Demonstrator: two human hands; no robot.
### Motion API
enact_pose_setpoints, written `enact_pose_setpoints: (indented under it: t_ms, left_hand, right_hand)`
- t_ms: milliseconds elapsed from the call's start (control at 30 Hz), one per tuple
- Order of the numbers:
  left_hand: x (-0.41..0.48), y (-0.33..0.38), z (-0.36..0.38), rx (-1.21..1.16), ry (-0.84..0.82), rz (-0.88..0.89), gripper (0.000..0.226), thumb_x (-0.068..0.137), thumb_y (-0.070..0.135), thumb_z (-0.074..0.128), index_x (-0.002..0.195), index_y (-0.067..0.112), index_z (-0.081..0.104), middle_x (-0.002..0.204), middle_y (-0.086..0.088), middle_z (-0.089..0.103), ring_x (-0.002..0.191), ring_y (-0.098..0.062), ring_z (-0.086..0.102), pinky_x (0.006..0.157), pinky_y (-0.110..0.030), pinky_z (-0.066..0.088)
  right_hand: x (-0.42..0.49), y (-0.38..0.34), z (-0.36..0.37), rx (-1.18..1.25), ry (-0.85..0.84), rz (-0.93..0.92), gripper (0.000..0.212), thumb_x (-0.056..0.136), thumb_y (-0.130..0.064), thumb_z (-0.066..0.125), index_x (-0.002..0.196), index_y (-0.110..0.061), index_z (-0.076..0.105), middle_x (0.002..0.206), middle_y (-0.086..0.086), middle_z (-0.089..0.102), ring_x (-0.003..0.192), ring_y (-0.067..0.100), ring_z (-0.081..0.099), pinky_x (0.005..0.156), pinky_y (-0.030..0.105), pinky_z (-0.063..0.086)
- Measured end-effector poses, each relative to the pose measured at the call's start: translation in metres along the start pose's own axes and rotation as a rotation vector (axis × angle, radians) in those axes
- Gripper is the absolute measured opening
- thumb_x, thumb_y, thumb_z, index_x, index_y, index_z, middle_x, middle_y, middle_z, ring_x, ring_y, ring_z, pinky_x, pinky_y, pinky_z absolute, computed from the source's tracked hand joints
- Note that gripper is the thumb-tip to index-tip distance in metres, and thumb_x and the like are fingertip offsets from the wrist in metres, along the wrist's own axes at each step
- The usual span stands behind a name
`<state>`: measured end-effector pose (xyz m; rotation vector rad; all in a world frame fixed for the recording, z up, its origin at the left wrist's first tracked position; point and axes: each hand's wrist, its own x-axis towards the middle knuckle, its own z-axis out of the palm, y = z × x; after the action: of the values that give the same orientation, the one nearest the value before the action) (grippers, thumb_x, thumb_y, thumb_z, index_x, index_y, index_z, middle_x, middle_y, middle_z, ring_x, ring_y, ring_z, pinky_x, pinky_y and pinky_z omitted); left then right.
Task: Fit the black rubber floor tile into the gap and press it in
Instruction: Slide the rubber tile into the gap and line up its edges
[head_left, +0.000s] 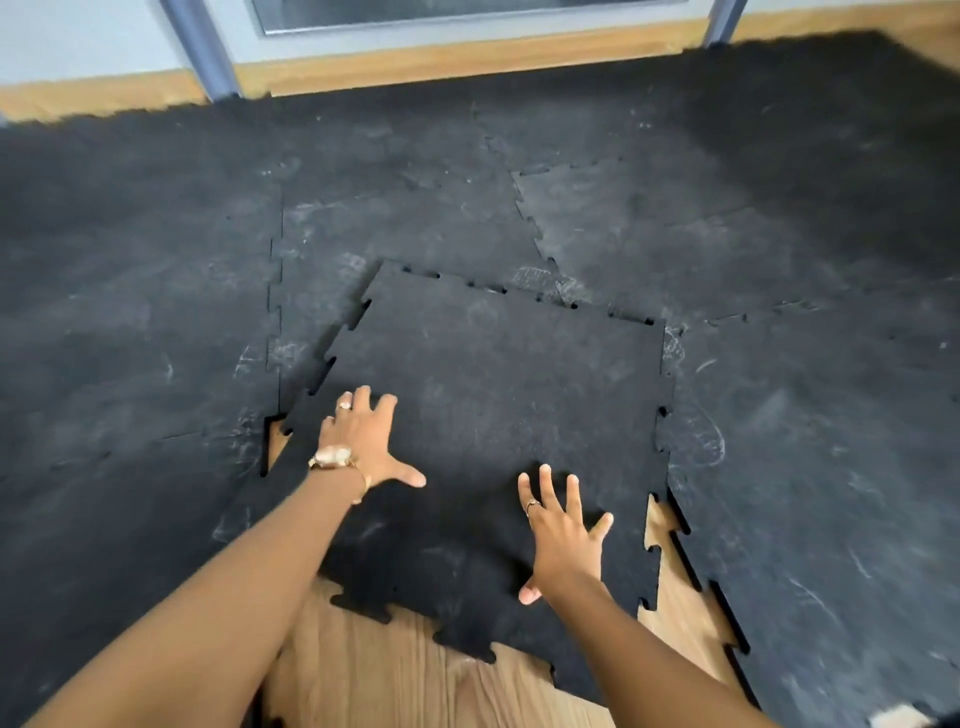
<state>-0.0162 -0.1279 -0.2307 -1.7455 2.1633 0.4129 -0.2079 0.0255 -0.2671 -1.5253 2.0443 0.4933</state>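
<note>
A loose black rubber floor tile (493, 395) with jigsaw edges lies skewed over the gap (395, 675), where bare wooden floor shows. Its far and left edges overlap the laid mats; its right edge sits close to the neighbouring mat. My left hand (363, 441), with a ring and a wrist watch, rests flat on the tile near its left edge, fingers spread. My right hand (563, 535), also ringed, lies flat with spread fingers on the tile's near right part. Neither hand grips anything.
Laid black rubber mats (805, 415) with chalky scuffs surround the gap on the left, far side and right. Strips of wood floor (675, 587) show beside the tile's right edge. A wooden skirting (467, 57) and grey posts (208, 52) stand at the far wall.
</note>
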Motion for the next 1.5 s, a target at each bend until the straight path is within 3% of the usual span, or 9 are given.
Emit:
enact_pose_setpoints:
  t_ms: [233, 367, 433, 533, 633, 733, 1000, 1333, 1500]
  left_hand:
    - [0.01, -0.033, -0.025, -0.123, -0.081, -0.276, 0.127, 0.055, 0.065, 0.084, 0.151, 0.017, 0.015, 0.151, -0.019, 0.022, 0.138, -0.043, 0.028, 0.102, -0.056, 0.039]
    - [0.007, -0.043, 0.01, 0.03, -0.104, -0.296, 0.143, 0.054, 0.072, 0.079, 0.154, 0.025, -0.013, 0.158, -0.026, 0.002, 0.144, -0.047, 0.014, 0.113, -0.057, 0.027]
    - [0.007, -0.045, 0.013, 0.016, -0.068, -0.285, 0.146, 0.051, 0.073, 0.08, 0.153, 0.03, -0.016, 0.159, -0.025, 0.0, 0.145, -0.047, 0.011, 0.113, -0.058, 0.025]
    - [0.009, -0.048, 0.012, -0.056, -0.062, -0.289, 0.154, 0.043, 0.068, 0.086, 0.15, 0.036, -0.019, 0.159, -0.023, -0.007, 0.145, -0.047, 0.004, 0.114, -0.06, 0.021]
    - [0.015, -0.055, 0.016, -0.243, -0.076, -0.352, 0.162, 0.034, 0.056, 0.095, 0.15, 0.041, -0.018, 0.158, -0.019, -0.003, 0.144, -0.047, 0.007, 0.11, -0.066, 0.025]
    - [0.018, -0.056, 0.016, -0.341, -0.075, -0.365, 0.165, 0.029, 0.047, 0.099, 0.152, 0.041, -0.011, 0.15, -0.017, 0.015, 0.138, -0.045, 0.026, 0.105, -0.065, 0.035]
    - [-0.004, -0.049, 0.009, -0.27, -0.076, -0.352, 0.159, 0.035, 0.061, 0.092, 0.152, 0.038, -0.013, 0.141, -0.016, 0.017, 0.129, -0.043, 0.036, 0.102, -0.056, 0.041]
    - [-0.097, -0.043, 0.061, -0.327, -0.052, -0.389, 0.154, 0.039, 0.078, 0.08, 0.152, 0.036, -0.017, 0.137, -0.013, 0.012, 0.123, -0.043, 0.044, 0.093, -0.053, 0.049]
    - [-0.135, -0.05, 0.081, -0.418, -0.08, -0.441, 0.155, 0.036, 0.08, 0.079, 0.152, 0.039, -0.016, 0.141, -0.013, 0.005, 0.125, -0.046, 0.041, 0.092, -0.053, 0.05]
  right_hand:
    - [-0.004, 0.01, -0.023, -0.057, -0.093, -0.08, 0.126, 0.072, -0.043, 0.082, 0.154, -0.029, -0.014, 0.161, -0.004, -0.021, 0.149, 0.029, -0.011, 0.109, 0.062, 0.029]
    - [0.015, 0.024, -0.075, 0.194, -0.222, -0.079, 0.096, 0.076, -0.042, 0.079, 0.154, -0.027, 0.024, 0.16, -0.005, 0.021, 0.146, 0.024, 0.023, 0.109, 0.047, 0.036]
    - [0.021, 0.023, -0.084, 0.459, -0.109, -0.008, 0.087, 0.079, -0.041, 0.077, 0.151, -0.019, 0.032, 0.155, 0.001, 0.032, 0.143, 0.024, 0.029, 0.113, 0.044, 0.033]
    - [0.005, 0.016, -0.049, 0.596, 0.218, 0.271, 0.102, 0.076, -0.046, 0.077, 0.153, -0.018, 0.017, 0.161, 0.011, 0.011, 0.148, 0.031, 0.01, 0.116, 0.049, 0.022]
    - [-0.025, 0.016, 0.018, 0.586, 0.263, 0.531, 0.123, 0.068, -0.075, 0.066, 0.155, -0.025, -0.006, 0.16, 0.02, -0.014, 0.147, 0.04, -0.008, 0.118, 0.054, 0.009]
    - [-0.038, 0.018, 0.049, 0.615, 0.3, 0.609, 0.125, 0.062, -0.09, 0.048, 0.154, -0.03, -0.013, 0.16, 0.019, -0.015, 0.148, 0.038, 0.001, 0.116, 0.056, 0.016]
    - [-0.033, 0.039, 0.018, 0.804, 0.295, 0.669, 0.131, 0.056, -0.063, 0.084, 0.154, -0.029, 0.004, 0.145, 0.018, 0.035, 0.131, 0.035, 0.035, 0.1, 0.046, 0.035]
    - [-0.039, 0.085, -0.016, 0.896, 0.442, 0.802, 0.093, 0.059, -0.058, 0.084, 0.134, -0.018, 0.047, 0.138, 0.018, 0.047, 0.13, 0.036, 0.035, 0.101, 0.048, 0.029]
    - [-0.041, 0.084, -0.018, 0.94, 0.474, 0.827, 0.077, 0.061, -0.054, 0.084, 0.121, -0.019, 0.053, 0.134, 0.018, 0.05, 0.128, 0.036, 0.035, 0.102, 0.048, 0.026]
